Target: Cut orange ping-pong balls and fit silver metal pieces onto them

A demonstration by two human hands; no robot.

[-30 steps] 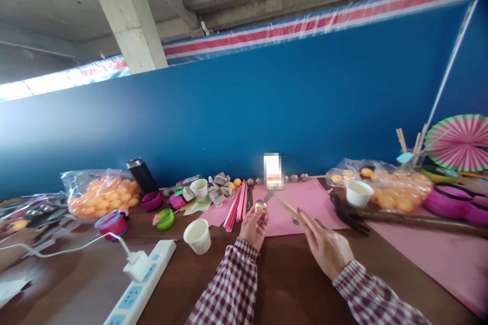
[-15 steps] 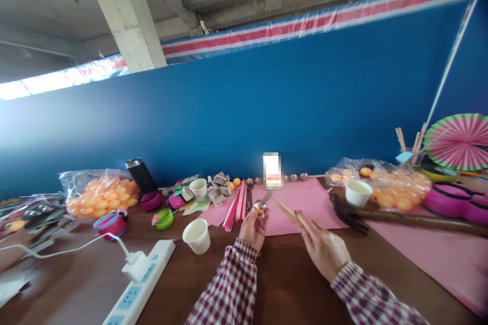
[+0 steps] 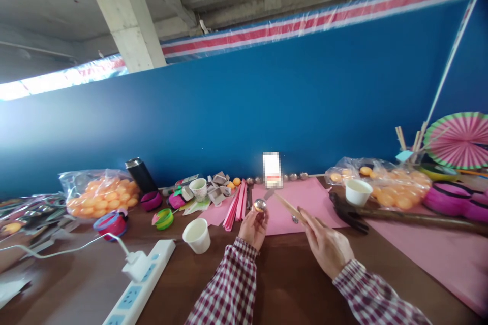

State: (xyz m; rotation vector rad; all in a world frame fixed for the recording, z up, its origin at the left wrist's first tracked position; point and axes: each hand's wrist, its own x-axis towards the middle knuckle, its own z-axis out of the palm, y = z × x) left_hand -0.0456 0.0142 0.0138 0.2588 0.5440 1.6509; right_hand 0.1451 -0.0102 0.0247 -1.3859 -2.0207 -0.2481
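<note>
My left hand (image 3: 252,228) is raised over the brown table (image 3: 282,284), its fingers closed on a metal spoon (image 3: 261,204) whose shiny bowl points up. What lies in the bowl is too small to make out. My right hand (image 3: 328,249) is beside it, fingers pinched on a thin wooden stick (image 3: 288,207) that slants up and left toward the spoon. Both wrists show red checked sleeves. A pink paper sheet (image 3: 305,203) lies just beyond the hands.
A white paper cup (image 3: 197,236) and a power strip (image 3: 143,284) stand left of my hands. Bags of orange balls (image 3: 99,194) (image 3: 396,183), a black flask (image 3: 141,175), another cup (image 3: 358,192), a hammer (image 3: 381,213) and pink-green paper fans (image 3: 457,139) lie along the blue wall (image 3: 244,117).
My right hand with the stick shifted slightly left and then back right. The spoon in my left hand turned a little, showing more of its shiny bowl.
</note>
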